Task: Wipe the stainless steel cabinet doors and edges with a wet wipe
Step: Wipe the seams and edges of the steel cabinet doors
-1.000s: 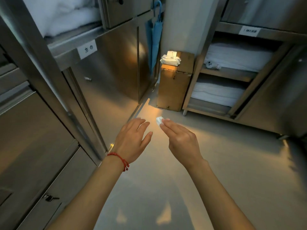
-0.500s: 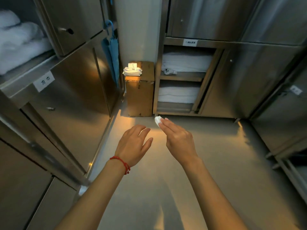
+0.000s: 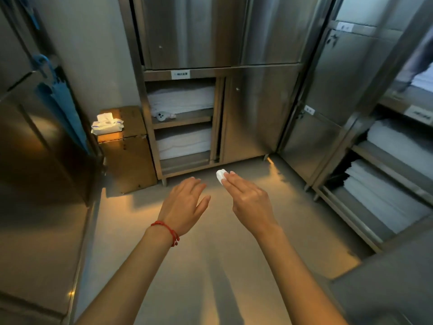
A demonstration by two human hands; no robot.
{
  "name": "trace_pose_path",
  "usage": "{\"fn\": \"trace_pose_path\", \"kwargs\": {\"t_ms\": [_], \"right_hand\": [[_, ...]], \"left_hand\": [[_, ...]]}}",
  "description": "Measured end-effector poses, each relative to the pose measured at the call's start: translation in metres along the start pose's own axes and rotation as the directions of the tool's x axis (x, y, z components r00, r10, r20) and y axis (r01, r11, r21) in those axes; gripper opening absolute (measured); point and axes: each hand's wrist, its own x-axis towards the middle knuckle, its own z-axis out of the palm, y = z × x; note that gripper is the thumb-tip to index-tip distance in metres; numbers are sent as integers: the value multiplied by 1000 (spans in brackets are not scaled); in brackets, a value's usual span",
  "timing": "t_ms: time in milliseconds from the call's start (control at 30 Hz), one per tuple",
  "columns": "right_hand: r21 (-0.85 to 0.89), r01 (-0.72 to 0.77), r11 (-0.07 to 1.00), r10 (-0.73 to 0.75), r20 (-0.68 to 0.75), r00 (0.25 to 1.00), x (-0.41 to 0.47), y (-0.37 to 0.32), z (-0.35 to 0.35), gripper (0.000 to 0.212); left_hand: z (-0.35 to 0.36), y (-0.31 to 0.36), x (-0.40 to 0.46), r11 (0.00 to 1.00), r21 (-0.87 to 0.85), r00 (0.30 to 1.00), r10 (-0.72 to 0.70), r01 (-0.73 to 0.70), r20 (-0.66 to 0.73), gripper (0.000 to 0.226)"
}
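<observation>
My right hand [image 3: 246,198] is stretched out over the floor and pinches a small folded white wet wipe [image 3: 220,175] at its fingertips. Beside it my left hand [image 3: 185,204], with a red string bracelet on the wrist, hovers palm down with relaxed fingers and holds nothing. Straight ahead stands a stainless steel cabinet with a closed lower door [image 3: 253,113] and closed upper doors [image 3: 194,31]. Its lower left bay [image 3: 182,123] is open and holds stacked white linen. Neither hand touches any cabinet.
A cardboard box [image 3: 127,160] stands in the left corner with a pack of wet wipes [image 3: 107,125] on top. A blue folded umbrella [image 3: 58,97] hangs on the left cabinet. On the right, a steel rack [image 3: 365,151] holds white linen. The grey floor [image 3: 210,266] lies below my arms.
My view has swung to the right, from the left cabinet to the cabinet ahead and the right rack. Both hands keep their pose, the right one still holding the wipe.
</observation>
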Motion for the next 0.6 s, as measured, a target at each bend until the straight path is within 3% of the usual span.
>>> {"fn": "trace_pose_path", "kwargs": {"t_ms": [433,600], "right_hand": [[-207,-117,971,109,-48,993,-22,94,-49,59],[-240,-101,966,74,-119,990,-15,136,-59,47]], "left_hand": [[31,76,89,976,-29,975,216,-214,58,44],[39,103,126,964,-25,962,267,-266,58,44]]}}
